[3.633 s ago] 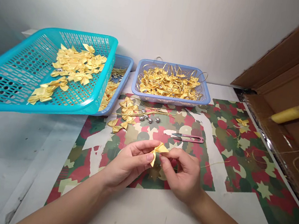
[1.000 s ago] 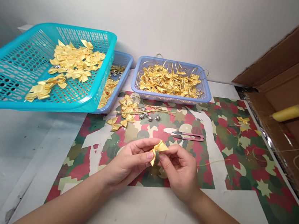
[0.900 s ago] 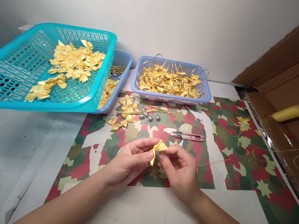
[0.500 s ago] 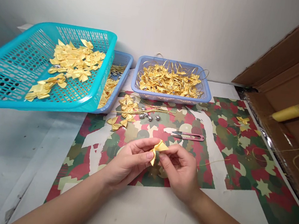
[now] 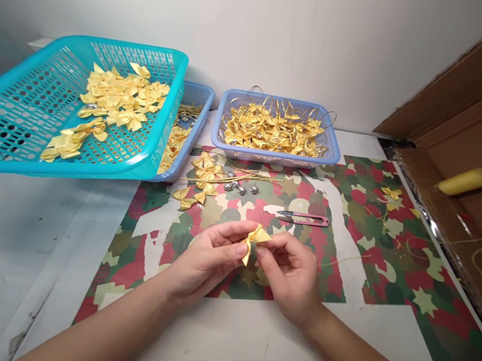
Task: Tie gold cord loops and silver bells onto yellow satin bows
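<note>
A small yellow satin bow (image 5: 255, 238) is pinched between both hands above the patterned mat (image 5: 389, 263). My left hand (image 5: 209, 258) grips its left side with thumb and fingers. My right hand (image 5: 291, 274) holds the right side, fingers curled. A thin gold thread (image 5: 345, 259) trails right from my right hand across the mat. Pink thread snips (image 5: 304, 218) lie just beyond my hands.
A turquoise basket (image 5: 30, 143) with loose yellow bows sits tilted at the left over a blue tray (image 5: 194, 134). A second blue tray (image 5: 332, 151) holds bows with gold loops. Loose bows (image 5: 203, 179), silver bells (image 5: 240, 189) and a cardboard box (image 5: 470, 132) are around.
Nothing has visibly changed apart from a slight shift of the view; both hands keep the same hold on the bow.
</note>
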Action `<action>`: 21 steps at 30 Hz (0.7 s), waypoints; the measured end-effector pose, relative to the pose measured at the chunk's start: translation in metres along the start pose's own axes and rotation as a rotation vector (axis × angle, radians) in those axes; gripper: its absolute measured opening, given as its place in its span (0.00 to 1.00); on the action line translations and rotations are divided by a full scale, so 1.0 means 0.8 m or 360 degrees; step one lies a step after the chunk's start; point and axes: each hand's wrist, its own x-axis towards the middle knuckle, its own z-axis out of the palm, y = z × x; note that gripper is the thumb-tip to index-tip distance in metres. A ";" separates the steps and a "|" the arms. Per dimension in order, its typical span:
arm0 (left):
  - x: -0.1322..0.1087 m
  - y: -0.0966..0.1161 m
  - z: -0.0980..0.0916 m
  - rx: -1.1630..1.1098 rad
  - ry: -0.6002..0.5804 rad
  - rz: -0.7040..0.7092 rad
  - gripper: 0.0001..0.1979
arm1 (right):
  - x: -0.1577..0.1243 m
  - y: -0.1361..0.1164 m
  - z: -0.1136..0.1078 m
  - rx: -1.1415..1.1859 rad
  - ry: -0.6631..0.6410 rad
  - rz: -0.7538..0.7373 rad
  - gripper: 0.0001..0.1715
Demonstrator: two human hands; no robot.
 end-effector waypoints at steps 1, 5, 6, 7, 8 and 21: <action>0.000 0.000 0.001 -0.0002 0.0001 -0.0002 0.13 | 0.000 0.000 0.000 -0.0003 0.0002 0.0000 0.05; 0.000 0.001 0.002 0.0001 0.0010 -0.0010 0.13 | 0.000 0.000 0.000 -0.0026 0.0014 0.0009 0.06; 0.000 0.001 0.002 0.0006 0.0011 -0.0008 0.13 | 0.000 0.000 0.000 -0.0034 0.0018 0.0012 0.06; 0.000 0.001 0.002 0.0011 0.0012 -0.0005 0.13 | 0.000 0.000 0.000 -0.0040 0.0021 0.0016 0.06; 0.000 0.001 0.001 0.0016 0.0012 -0.0001 0.13 | 0.000 0.001 0.000 -0.0045 0.0024 0.0017 0.06; 0.001 0.000 0.002 -0.0005 -0.0022 -0.0003 0.13 | 0.001 0.002 0.000 0.0013 0.0018 -0.0001 0.06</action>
